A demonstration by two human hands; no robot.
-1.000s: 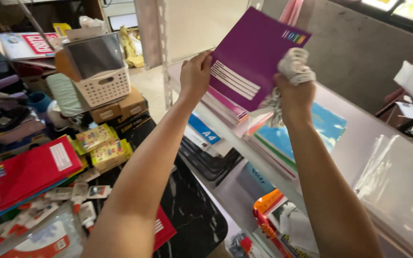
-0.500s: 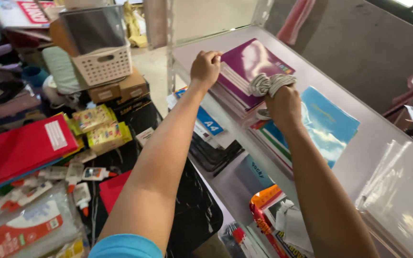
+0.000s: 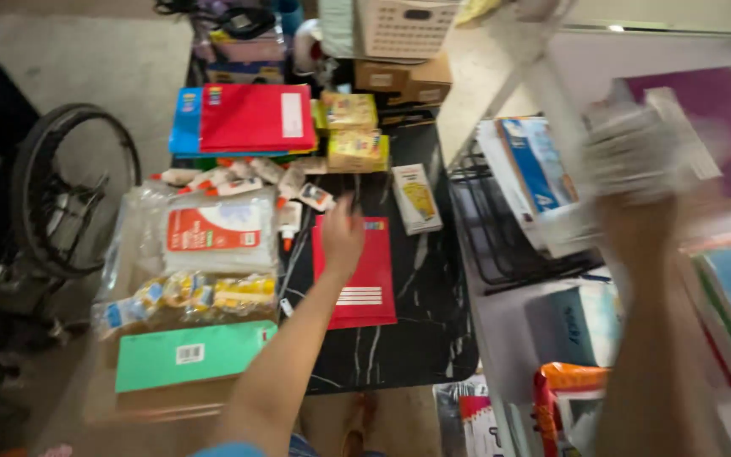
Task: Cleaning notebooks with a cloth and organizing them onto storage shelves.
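Note:
My left hand (image 3: 342, 234) reaches down over the black marbled table (image 3: 416, 338), fingers apart, just above the top edge of a red notebook (image 3: 357, 279) lying flat there. It holds nothing. My right hand (image 3: 636, 161), blurred, is closed around a crumpled white cloth and stays up at the shelf on the right, next to a purple notebook (image 3: 721, 118) lying on a stack. Whether the left fingertips touch the red notebook is unclear.
A big red folder (image 3: 251, 117) on blue ones lies at the table's far side, with yellow packets (image 3: 353, 127), glue bottles, a plastic bag of supplies (image 3: 213, 237) and a green pad (image 3: 188, 355). A black wire rack (image 3: 509, 237) and a wheel (image 3: 69, 195) flank the table.
The view swung from the shelf down to the table. My left hand left the purple notebook, which now lies on the shelf stack, and dropped toward the red notebook. My right hand stayed at the shelf.

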